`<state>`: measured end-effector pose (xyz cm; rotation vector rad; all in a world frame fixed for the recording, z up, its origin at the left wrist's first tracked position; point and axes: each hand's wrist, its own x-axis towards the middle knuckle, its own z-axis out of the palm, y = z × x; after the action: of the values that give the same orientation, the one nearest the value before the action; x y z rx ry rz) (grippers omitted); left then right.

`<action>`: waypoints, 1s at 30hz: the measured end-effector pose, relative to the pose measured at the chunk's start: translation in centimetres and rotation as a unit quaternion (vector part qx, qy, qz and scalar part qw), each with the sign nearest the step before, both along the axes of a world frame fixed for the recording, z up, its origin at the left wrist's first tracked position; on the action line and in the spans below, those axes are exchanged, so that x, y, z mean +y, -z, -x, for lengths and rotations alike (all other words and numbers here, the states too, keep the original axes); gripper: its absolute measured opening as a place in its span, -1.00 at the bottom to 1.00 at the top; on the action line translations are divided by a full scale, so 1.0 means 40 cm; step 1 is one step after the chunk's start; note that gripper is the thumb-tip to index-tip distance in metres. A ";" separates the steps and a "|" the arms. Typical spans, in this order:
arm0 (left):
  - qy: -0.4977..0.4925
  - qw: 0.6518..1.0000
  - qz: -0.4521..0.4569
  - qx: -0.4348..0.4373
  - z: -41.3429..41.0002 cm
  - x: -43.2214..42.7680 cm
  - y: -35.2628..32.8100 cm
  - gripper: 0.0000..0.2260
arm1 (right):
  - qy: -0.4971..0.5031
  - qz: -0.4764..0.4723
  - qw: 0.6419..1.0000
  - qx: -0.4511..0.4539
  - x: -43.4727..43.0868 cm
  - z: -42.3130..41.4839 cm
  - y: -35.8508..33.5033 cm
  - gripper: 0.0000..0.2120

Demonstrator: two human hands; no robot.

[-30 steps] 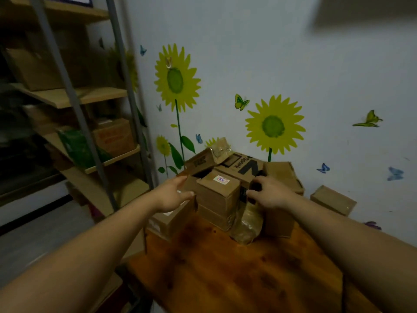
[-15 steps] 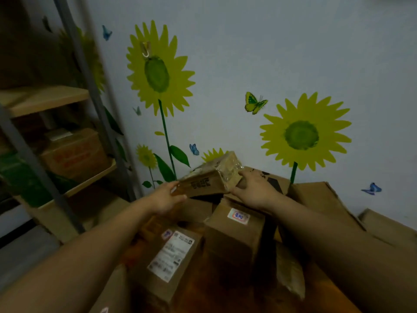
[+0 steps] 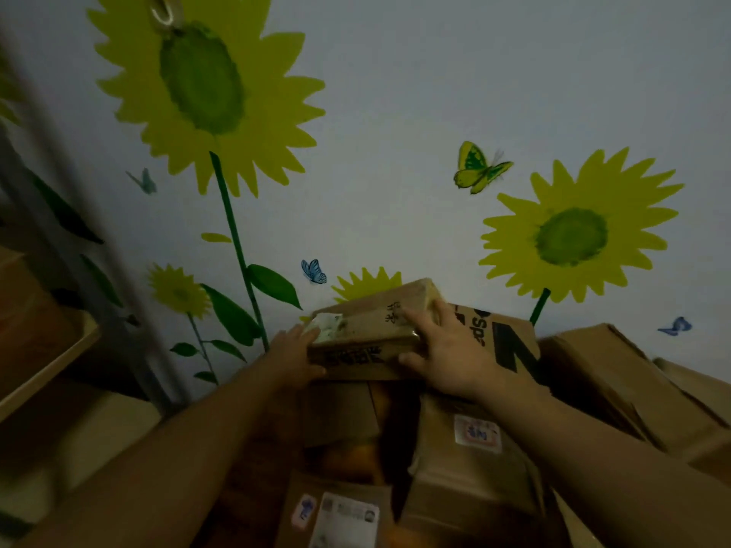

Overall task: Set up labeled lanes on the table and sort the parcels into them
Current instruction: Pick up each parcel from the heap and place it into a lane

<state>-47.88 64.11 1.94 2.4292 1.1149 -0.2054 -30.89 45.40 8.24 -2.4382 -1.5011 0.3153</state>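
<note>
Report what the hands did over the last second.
Both hands left the lower boxes and rose to the taped top parcel: the left hand grips its left end, the right hand covers its right end, thumb on the front face. The parcel still sits on top; the printed box behind it and the other boxes stayed put.

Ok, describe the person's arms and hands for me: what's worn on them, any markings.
The left hand and right hand are both bare, with no gloves. The left forearm and right forearm are uncovered as far as the frame reaches, and no sleeve edge is in view. No watch, bracelet or ring shows. No markings can be made out, though the light is dim.
</note>
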 end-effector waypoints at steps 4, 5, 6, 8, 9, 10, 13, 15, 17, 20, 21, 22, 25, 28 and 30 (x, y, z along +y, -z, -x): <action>0.061 0.998 0.000 0.030 -0.011 0.067 0.086 -0.21 | 0.029 -0.049 0.997 -0.047 0.013 0.009 0.035 -0.66; 0.070 0.997 -0.004 0.025 -0.014 0.079 0.106 -0.25 | 0.033 -0.060 0.996 -0.051 0.013 0.011 0.038 -0.70; 0.071 0.997 -0.004 0.001 -0.016 0.087 0.120 -0.33 | 0.033 -0.070 0.995 -0.056 0.013 0.011 0.042 -0.73; 0.059 0.995 -0.026 -0.075 -0.022 0.098 0.132 -0.65 | 0.030 -0.101 0.992 -0.070 0.011 0.002 0.048 -0.76; 0.061 0.992 -0.054 -0.099 -0.022 0.101 0.134 -0.82 | 0.029 -0.120 0.989 -0.078 0.010 -0.004 0.047 -0.76; 0.074 0.988 -0.078 -0.112 -0.019 0.101 0.129 -0.93 | 0.029 -0.137 0.986 -0.087 0.011 -0.011 0.043 -0.76; 0.091 0.972 -0.115 -0.186 -0.006 0.096 0.131 -0.85 | 0.030 -0.206 0.974 -0.093 0.008 -0.023 0.011 -0.83; 0.061 0.957 -0.115 -0.260 0.000 0.093 0.119 -0.79 | 0.040 -0.255 0.961 -0.100 -0.001 -0.034 -0.015 -0.86; 0.041 0.957 -0.095 -0.272 0.001 0.096 0.091 -0.78 | 0.066 -0.275 0.956 -0.084 -0.016 -0.053 -0.037 -0.85; -0.007 0.960 0.003 -0.279 -0.004 0.078 0.024 -0.52 | 0.093 -0.292 0.951 -0.041 -0.059 -0.077 -0.062 -0.85; -0.013 0.957 0.032 -0.288 -0.009 0.065 0.004 -0.48 | 0.104 -0.305 0.946 -0.027 -0.077 -0.073 -0.075 -0.87; -0.013 0.954 0.043 -0.296 -0.016 0.045 -0.019 -0.49 | 0.120 -0.321 0.939 -0.010 -0.098 -0.071 -0.084 -0.87; -0.020 0.945 0.038 -0.325 -0.034 -0.022 -0.067 -0.58 | 0.201 -0.336 0.916 0.082 -0.166 -0.064 -0.109 -0.84; -0.049 0.939 0.031 -0.339 -0.049 -0.111 -0.116 -0.61 | 0.265 -0.358 0.866 0.227 -0.237 -0.059 -0.145 -0.95; -0.077 0.924 0.056 -0.370 -0.060 -0.185 -0.144 -0.61 | 0.284 -0.359 0.865 0.204 -0.288 -0.065 -0.161 -0.91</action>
<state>-45.48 56.71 7.69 2.0070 0.8878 0.6341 -28.29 33.88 14.68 -1.9030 -0.5240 0.0999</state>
